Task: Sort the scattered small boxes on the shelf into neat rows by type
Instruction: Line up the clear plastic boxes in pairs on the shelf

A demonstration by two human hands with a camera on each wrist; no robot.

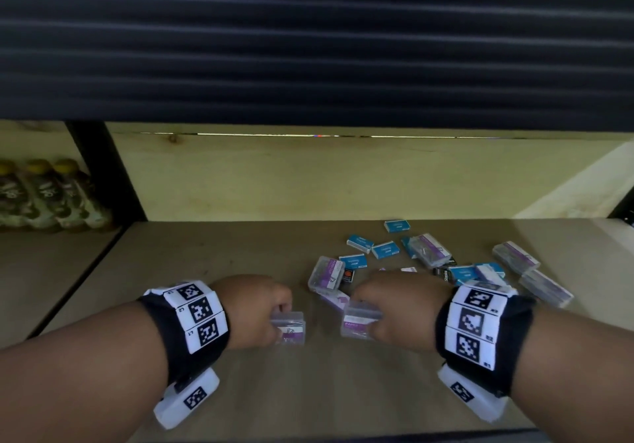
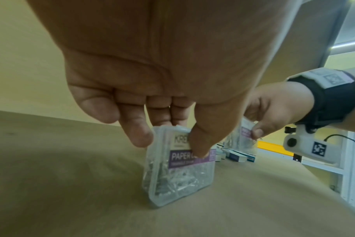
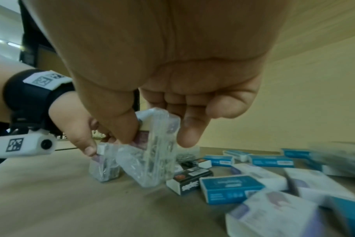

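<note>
Two hands, each pinching a clear paper-clip box with a purple label, low over the shelf board (image 1: 240,254). Left hand (image 1: 255,309) grips its paper-clip box (image 2: 178,166) by the top between thumb and fingers; box upright on edge, bottom touching the board. Right hand (image 1: 399,309) grips the second paper-clip box (image 3: 152,149) the same way, thumb one side, fingers the other; box tilted, lower corner at or just above the board, can't tell which. The two boxes are near each other, not touching, at the front middle of the shelf.

Scattered pile behind and to the right of the right hand: blue staple boxes (image 1: 386,250) lying flat at odd angles, more clear paper-clip boxes (image 1: 326,273), some overlapping, and a black staples box (image 3: 189,180) just beside the held one. No rows visible.

Bottles (image 1: 51,195) stand in the neighbouring shelf bay at far left. Marker bands on both wrists.
</note>
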